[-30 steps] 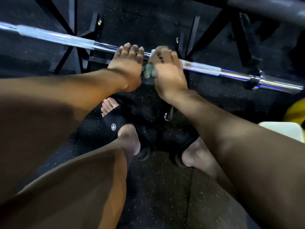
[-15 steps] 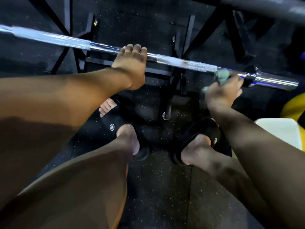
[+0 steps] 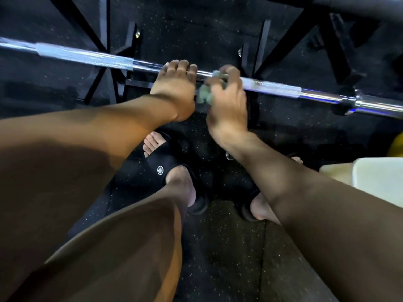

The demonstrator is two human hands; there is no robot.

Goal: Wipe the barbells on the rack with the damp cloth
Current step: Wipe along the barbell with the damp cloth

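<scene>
Fingers, left hand (image 3: 174, 90): four fingers side by side, pressed together, curled over the top of the barbell (image 3: 272, 89); the thumb is hidden under the bar. The hand grips the smooth chrome stretch just right of the left knurled section.

Fingers, right hand (image 3: 227, 99): curled over the bar with the damp cloth (image 3: 205, 95) bunched beneath them; the cloth is pinched between fingers and bar. The image is blurred here, so individual finger spacing cannot be told.

Damp cloth: pale green, crumpled; one part shows above the bar beside the right index finger, a larger wad hangs below the bar between the two hands. It touches the bar and lies just beside the left hand.

Hands, relation: close together at the middle of the bar, the cloth between them, both forearms reaching forward from the bottom of the view.

Barbell: chrome, lying across the view from upper left down to lower right, with two knurled sections and a collar and sleeve at the right end. It rests on a black rack (image 3: 257, 62), whose upright plates and angled legs stand behind and below it.

Floor (image 3: 218, 247): black rubber with pale flecks.

Feet: both in black slide sandals (image 3: 161, 168), below the bar; the left one bears a small round emblem.

Right edge: a cream-white object (image 3: 375, 179), partly cut off, with a yellow shape (image 3: 398, 144) just above it; neither can be identified.
</scene>
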